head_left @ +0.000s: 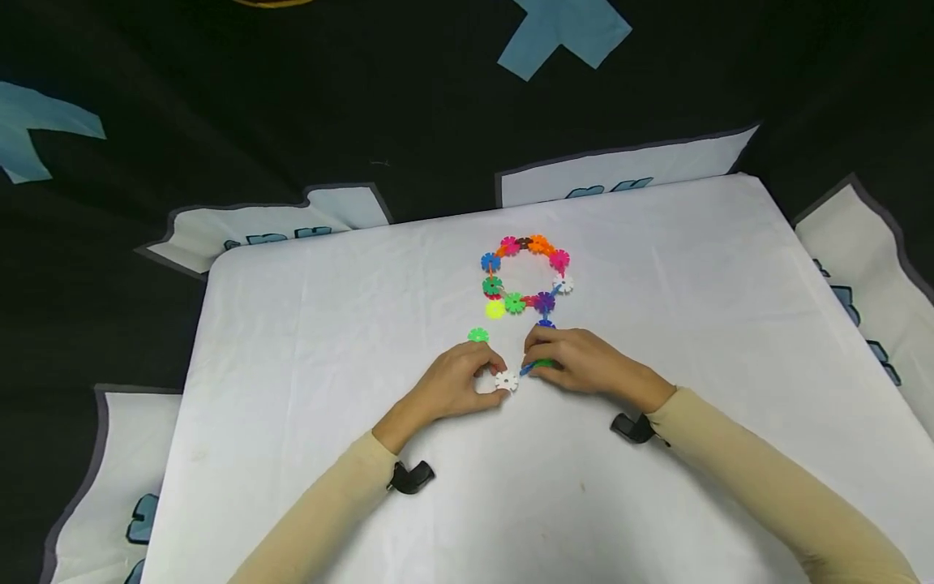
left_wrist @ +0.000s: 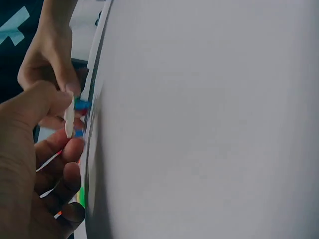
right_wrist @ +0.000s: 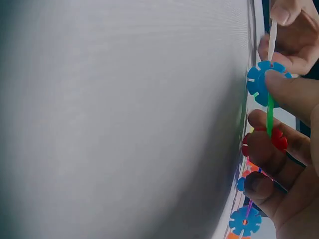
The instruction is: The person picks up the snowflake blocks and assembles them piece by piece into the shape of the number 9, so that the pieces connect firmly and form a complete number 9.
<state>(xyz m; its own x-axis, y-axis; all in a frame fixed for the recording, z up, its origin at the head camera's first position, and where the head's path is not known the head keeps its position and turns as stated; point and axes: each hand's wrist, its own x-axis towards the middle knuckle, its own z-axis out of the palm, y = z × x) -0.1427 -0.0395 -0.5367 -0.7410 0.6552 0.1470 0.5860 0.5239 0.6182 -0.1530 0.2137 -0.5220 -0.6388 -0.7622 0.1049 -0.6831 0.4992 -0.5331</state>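
My left hand [head_left: 454, 383] pinches a white notched snowflake disc [head_left: 507, 381] between thumb and fingers; the left wrist view shows that disc edge-on. My right hand [head_left: 587, 362] grips a blue snowflake disc [right_wrist: 258, 83], thumb flat on its face. A green disc [right_wrist: 270, 117] joins the blue one, with a red disc [right_wrist: 279, 141] beyond it among the fingers. The white and blue discs meet edge to edge or nearly so; whether they interlock I cannot tell. Past the right hand, a dark blue disc [head_left: 546, 324] links to a ring of coloured discs [head_left: 544, 302].
A yellow disc [head_left: 494, 309] lies by the ring's lower left. Beyond my left hand is a light green disc [head_left: 477, 334]. All this is on a table with a white cloth [head_left: 328, 341]; its far edge meets a black patterned cloth [head_left: 438, 122].
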